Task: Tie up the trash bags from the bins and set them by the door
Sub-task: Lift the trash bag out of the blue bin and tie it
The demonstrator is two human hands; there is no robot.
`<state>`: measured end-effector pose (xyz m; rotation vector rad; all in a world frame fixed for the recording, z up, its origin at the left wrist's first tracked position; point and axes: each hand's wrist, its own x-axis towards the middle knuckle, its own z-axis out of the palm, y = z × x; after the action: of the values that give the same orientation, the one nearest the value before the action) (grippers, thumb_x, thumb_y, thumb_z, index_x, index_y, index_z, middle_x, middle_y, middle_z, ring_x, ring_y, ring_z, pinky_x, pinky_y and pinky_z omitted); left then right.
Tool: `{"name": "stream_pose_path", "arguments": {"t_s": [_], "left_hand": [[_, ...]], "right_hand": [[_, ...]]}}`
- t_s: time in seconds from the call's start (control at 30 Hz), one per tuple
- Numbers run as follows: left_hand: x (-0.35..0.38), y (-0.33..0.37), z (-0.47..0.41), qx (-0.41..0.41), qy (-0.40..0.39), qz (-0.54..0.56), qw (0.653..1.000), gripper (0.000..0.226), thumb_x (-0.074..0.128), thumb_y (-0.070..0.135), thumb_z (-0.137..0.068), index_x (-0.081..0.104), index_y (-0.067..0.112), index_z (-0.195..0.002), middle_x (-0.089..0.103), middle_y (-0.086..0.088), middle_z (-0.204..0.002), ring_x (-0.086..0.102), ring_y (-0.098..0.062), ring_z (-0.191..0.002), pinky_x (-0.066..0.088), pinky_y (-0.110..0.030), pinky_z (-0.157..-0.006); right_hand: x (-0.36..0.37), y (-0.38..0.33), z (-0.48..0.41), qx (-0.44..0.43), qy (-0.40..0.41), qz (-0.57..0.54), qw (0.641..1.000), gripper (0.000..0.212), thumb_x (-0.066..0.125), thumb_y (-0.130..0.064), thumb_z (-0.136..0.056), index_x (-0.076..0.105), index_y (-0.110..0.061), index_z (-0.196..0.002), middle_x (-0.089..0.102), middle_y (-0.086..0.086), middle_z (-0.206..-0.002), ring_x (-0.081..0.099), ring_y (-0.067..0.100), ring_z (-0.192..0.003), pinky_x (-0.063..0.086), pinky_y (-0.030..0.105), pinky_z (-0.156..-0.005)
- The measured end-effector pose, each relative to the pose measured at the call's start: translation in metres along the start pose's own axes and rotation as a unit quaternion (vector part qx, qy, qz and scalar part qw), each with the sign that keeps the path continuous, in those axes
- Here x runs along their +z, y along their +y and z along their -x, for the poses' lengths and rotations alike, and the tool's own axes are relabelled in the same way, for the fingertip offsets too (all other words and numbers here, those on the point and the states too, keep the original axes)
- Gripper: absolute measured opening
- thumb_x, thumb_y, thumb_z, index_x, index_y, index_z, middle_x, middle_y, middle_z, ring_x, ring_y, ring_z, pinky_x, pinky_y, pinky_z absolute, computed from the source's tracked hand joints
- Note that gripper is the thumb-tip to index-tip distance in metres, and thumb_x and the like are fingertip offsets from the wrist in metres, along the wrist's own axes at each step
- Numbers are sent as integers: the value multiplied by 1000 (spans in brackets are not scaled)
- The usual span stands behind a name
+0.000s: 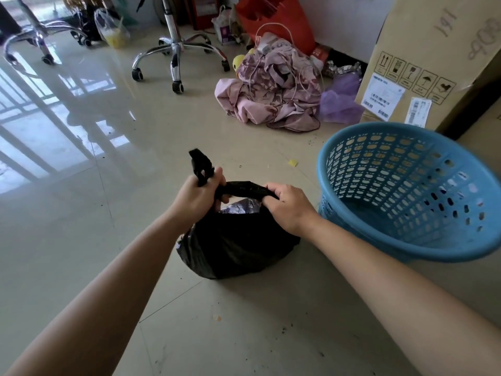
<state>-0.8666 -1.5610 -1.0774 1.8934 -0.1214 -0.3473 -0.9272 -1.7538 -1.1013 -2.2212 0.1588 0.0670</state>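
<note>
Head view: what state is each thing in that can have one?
black trash bag: on the floor, mouth gapped, not knotted.
blue bin: tipped over, no liner.
left grip: clenched on one bag ear.
right grip: clenched on the other ear.
pink cloth: crumpled heap on floor.

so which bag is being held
The black trash bag: left hand and right hand grip its twisted top. The clear bag and red bag sit far off, untouched.
</note>
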Motion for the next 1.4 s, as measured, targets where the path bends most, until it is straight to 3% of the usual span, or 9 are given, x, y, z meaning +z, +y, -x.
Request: {"name": "stream_pose_path", "arguments": {"t_s": [0.2,0.4,0.67,0.77,0.87,1.03,1.17,1.27,1.4], "left_hand": [[24,-31,3,-86,118,231,962,50,45,41,-104,67,14,-68,74,-8,-87,70,-20,-78,55,-34,-78],[36,-40,5,-152,52,602,783,60,30,62,-101,33,19,-58,34,-1,-58,37,-19,-52,37,-31,-61],[36,-36,13,-113,-48,467,875,62,29,53,-104,27,20,-52,24,-1,-52,24,-18,-46,31,-28,-48],[37,-33,17,-127,-77,399,905,59,33,55,-103,26,19,-57,27,-3,-54,29,-20,-48,34,-29,-50],[34,-34,18,-131,-79,351,924,56,34,57,-102,28,18,-62,48,-9,-66,51,-27,-62,47,-35,-65],[17,-33,21,-71,66,486,869,60,20,60,-103,34,17,-63,73,-14,-96,67,-31,-93,50,-44,-94],[-19,-25,22,-21,186,533,825,59,17,54,-105,28,18,-59,27,0,-46,37,-20,-42,50,-28,-60],[-41,-46,20,-81,301,440,842,59,21,57,-104,25,21,-58,17,4,-45,14,-16,-39,22,-20,-41],[-48,-79,19,-135,376,416,817,58,24,59,-103,29,21,-60,22,3,-44,18,-16,-38,20,-21,-40]], "right_hand": [[24,9,26,-100,-17,79,992,19,48,-25,-90,46,-18,-72,51,-4,-72,50,22,-79,31,32,-72],[37,42,33,39,-146,-46,987,19,59,-31,-88,67,-30,-104,74,-5,-99,68,14,-97,54,39,-91],[19,43,32,149,-152,-362,908,59,56,-50,-77,60,-25,-130,65,6,-129,62,16,-114,43,31,-102],[23,32,24,114,-100,-386,910,50,63,-66,-81,66,-29,-113,66,-4,-113,63,13,-109,46,34,-97],[32,22,10,100,15,-348,932,27,67,-46,-92,73,-21,-102,71,-5,-95,66,10,-83,55,32,-79],[36,25,-6,140,143,-251,947,31,54,-41,-100,66,-19,-81,71,3,-76,66,17,-70,57,41,-82],[18,40,-24,195,203,-152,948,40,48,-38,-102,66,-2,-98,71,17,-93,67,31,-87,55,45,-86],[17,52,-32,226,212,-100,946,42,47,-33,-103,66,5,-107,69,23,-106,66,36,-99,54,43,-88],[40,48,-34,250,226,-138,931,40,42,-31,-102,65,1,-99,72,19,-83,69,35,-83,58,49,-81]]}}
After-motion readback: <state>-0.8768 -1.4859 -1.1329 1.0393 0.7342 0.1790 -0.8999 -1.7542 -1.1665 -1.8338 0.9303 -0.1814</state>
